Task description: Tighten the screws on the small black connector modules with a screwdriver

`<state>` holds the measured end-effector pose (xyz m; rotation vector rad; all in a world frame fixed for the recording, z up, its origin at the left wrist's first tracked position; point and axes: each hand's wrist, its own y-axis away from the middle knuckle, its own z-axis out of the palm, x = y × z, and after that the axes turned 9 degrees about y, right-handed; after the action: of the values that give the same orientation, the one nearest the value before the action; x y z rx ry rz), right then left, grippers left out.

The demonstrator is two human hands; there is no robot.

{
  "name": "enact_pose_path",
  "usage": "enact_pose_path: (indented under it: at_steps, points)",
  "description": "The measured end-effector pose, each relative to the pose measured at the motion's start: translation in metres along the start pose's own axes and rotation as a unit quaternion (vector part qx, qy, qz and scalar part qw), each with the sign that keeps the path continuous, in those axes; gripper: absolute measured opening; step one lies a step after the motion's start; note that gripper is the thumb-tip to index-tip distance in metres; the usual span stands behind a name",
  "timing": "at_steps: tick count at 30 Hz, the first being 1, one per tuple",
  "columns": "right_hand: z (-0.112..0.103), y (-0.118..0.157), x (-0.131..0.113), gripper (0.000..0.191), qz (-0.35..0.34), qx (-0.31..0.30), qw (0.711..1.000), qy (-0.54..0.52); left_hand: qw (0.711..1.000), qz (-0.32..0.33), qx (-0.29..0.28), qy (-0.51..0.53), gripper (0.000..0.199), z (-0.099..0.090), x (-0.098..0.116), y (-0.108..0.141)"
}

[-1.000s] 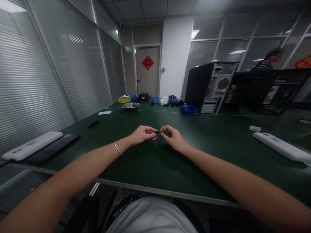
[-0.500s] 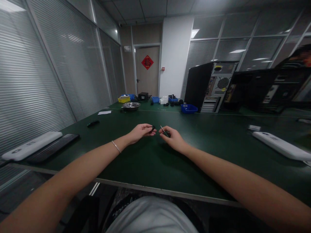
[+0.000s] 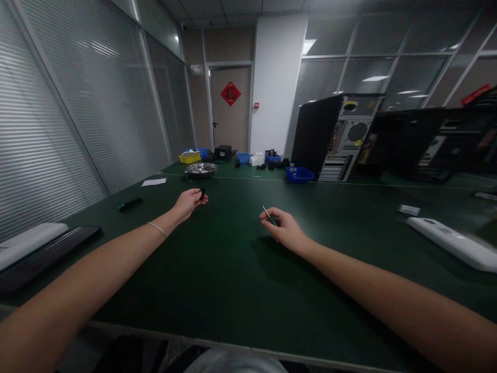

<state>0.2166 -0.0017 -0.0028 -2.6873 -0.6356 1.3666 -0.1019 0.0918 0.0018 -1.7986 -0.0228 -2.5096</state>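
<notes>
My left hand (image 3: 187, 205) is reached out over the green table (image 3: 217, 269), pinching a small black part (image 3: 202, 194) between thumb and fingertips. Its exact kind is too small to make out. Beyond that hand lies a round metal dish (image 3: 201, 170). Closed around a screwdriver (image 3: 273, 220) is my right hand (image 3: 288, 231), a little above the table. The tool's thin metal shaft points up and to the left, while most of its dark green handle is hidden in the fingers. The two hands are well apart.
Left stand a dark green tool (image 3: 130, 204), white paper (image 3: 154, 182) and a black keyboard (image 3: 50, 254). At the back are a yellow tray (image 3: 190, 158), a blue tray (image 3: 299, 175) and a computer tower (image 3: 322, 137). A long white device (image 3: 452, 242) lies right.
My left hand has moved left and farther forward with the black part, away from my right hand. My right hand stays near its place, still holding the screwdriver. The view has shifted slightly.
</notes>
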Motion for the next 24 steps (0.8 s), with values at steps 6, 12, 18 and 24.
enact_pose_path:
  at_steps: [6, 12, 18, 24]
  points:
    - [-0.02, -0.006, 0.027, 0.016, 0.05, 0.01, 0.998, -0.049, 0.988, -0.071, -0.135, 0.012, 0.023, 0.053, -0.017, 0.007]
    - [-0.021, -0.011, 0.024, 0.028, 0.089, -0.007, 0.993, -0.078, 0.942, -0.164, -0.293, 0.023, 0.034, 0.09, -0.02, 0.039]
    - [-0.022, -0.014, 0.021, 0.041, 0.151, -0.022, 0.981, -0.116, 0.922, -0.161, -0.351, 0.018, 0.023, 0.091, -0.022, 0.038]
    - [-0.022, -0.015, 0.026, 0.033, 0.141, -0.033, 0.984, -0.105, 0.935, -0.162, -0.315, 0.022, 0.019, 0.103, -0.024, 0.046]
